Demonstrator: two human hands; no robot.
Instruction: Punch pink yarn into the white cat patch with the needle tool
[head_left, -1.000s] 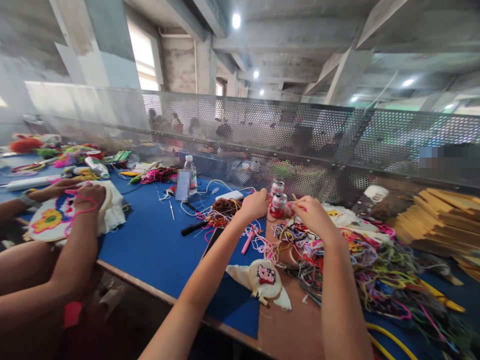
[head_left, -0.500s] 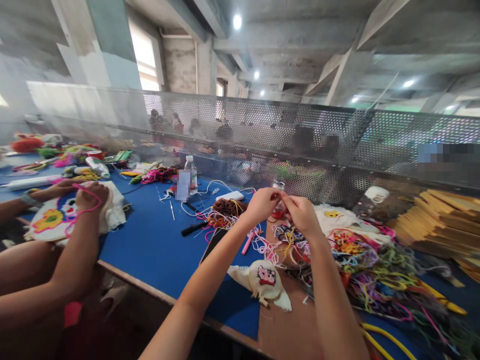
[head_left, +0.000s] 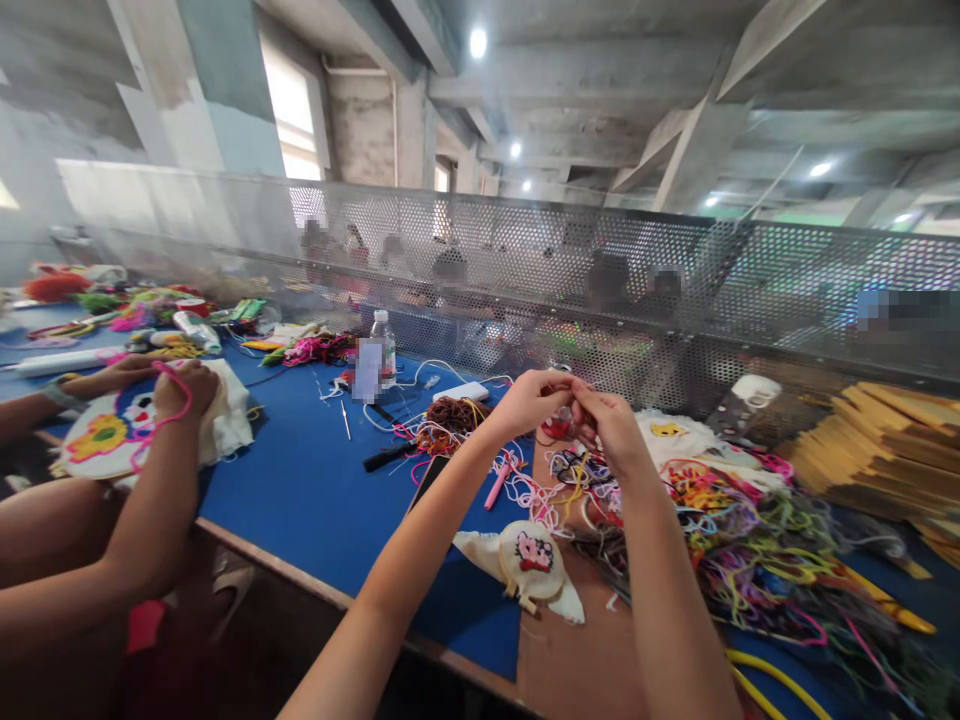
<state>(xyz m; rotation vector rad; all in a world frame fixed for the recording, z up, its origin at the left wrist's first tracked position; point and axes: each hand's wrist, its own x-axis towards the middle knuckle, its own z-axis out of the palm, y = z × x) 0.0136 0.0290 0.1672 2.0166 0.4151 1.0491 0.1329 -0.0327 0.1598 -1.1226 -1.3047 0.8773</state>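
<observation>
My left hand [head_left: 529,400] and my right hand [head_left: 611,425] meet in the air above the blue table [head_left: 300,490], fingertips pinched together on what looks like a thin yarn strand. A red can [head_left: 556,426] shows just behind them. Below my right hand lies a big tangle of coloured yarn [head_left: 750,540]. A small embroidery hoop [head_left: 534,556] with a pink and red figure rests on white cloth near the table's front edge, under my forearms.
A pink pen [head_left: 496,483], a dark phone [head_left: 427,478] and a water bottle [head_left: 384,345] lie left of my hands. A co-worker's hands [head_left: 184,388] work a large hoop [head_left: 101,440] at far left. A perforated metal screen [head_left: 675,290] backs the table; wooden frames [head_left: 877,440] are stacked at right.
My hands were apart a second ago, the right one at the yarn pile. They have come together and risen slightly, now covering most of the cans.
</observation>
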